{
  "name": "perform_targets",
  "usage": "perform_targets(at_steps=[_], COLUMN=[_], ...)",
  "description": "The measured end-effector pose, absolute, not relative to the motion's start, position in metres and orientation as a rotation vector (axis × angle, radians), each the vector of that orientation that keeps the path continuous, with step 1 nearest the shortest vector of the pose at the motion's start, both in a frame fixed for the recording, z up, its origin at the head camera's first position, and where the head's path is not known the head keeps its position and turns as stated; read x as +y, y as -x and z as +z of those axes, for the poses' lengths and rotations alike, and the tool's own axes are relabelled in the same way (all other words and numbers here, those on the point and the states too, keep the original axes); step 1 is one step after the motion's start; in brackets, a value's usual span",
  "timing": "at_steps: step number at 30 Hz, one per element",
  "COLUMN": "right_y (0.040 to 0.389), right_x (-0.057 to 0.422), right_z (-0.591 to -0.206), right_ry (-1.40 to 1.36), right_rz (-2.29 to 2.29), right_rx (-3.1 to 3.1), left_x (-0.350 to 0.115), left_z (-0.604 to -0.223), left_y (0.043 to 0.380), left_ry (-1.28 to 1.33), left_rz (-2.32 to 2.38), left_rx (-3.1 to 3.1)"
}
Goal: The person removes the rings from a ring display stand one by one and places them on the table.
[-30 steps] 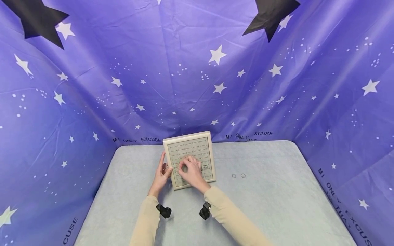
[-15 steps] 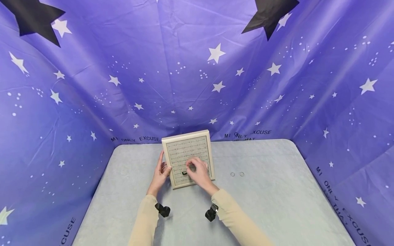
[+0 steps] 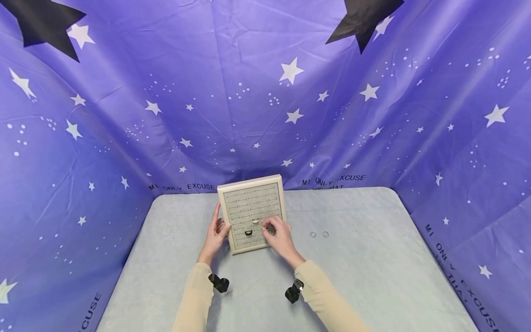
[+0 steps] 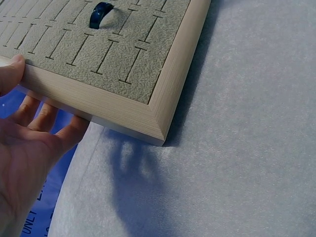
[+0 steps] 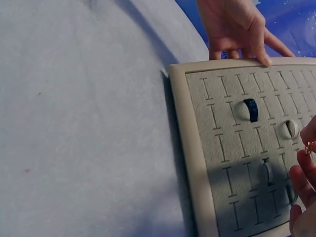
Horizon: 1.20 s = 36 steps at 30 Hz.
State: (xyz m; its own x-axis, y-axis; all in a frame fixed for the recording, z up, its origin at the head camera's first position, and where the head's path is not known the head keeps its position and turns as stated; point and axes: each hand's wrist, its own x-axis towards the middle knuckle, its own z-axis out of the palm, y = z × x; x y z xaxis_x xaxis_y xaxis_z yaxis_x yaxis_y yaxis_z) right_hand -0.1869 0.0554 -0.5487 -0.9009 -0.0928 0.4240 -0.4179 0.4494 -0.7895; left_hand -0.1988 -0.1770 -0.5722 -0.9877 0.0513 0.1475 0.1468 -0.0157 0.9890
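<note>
A ring display board [image 3: 254, 203] with a pale wooden frame and slotted grey-green padding stands tilted on the table. My left hand [image 3: 213, 237] holds its left edge, the thumb on the front of the frame and the fingers behind. Over the lower right of the padding, my right hand [image 3: 280, 237] pinches a small gold-coloured ring [image 5: 308, 148] between thumb and fingertip. A dark blue ring [image 4: 101, 15] sits upright in a slot. Near it are a silver ring [image 5: 292, 129] and, in shadow, another pale ring [image 5: 267, 172]. Fingers cover part of the board's right side.
Two thin rings, a left one [image 3: 313, 234] and a right one [image 3: 325, 234], lie on the grey cloth-covered table [image 3: 373, 267] right of the board. A purple star-patterned curtain [image 3: 249, 92] encloses the table's back and sides.
My right hand has moved rightward across the board, uncovering the dark blue ring and then the silver ring. My left hand keeps its hold on the frame.
</note>
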Motion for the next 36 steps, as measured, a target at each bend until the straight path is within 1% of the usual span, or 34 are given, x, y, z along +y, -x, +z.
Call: perform_targets(at_steps=[10,23,30,36], right_y=[0.184,0.179,0.178,0.173], right_x=[0.075,0.115,0.137,0.161], right_z=[-0.559,-0.580,-0.587,-0.594], right_ry=[-0.346,-0.328,-0.310,-0.272], right_rz=[1.464,1.405,1.352,1.282], right_rx=[-2.383,-2.399,-2.367,-2.363], left_x=[-0.177,-0.177,-0.175,-0.174], left_z=[-0.570,-0.572,-0.544,-0.544], left_y=[0.198,0.199,0.189,0.188], left_ry=[0.223,0.241,0.199,0.247], left_rz=[-2.181,-2.204,-2.249,-2.216], left_rx=[-2.156,-2.133,-2.178,-2.181])
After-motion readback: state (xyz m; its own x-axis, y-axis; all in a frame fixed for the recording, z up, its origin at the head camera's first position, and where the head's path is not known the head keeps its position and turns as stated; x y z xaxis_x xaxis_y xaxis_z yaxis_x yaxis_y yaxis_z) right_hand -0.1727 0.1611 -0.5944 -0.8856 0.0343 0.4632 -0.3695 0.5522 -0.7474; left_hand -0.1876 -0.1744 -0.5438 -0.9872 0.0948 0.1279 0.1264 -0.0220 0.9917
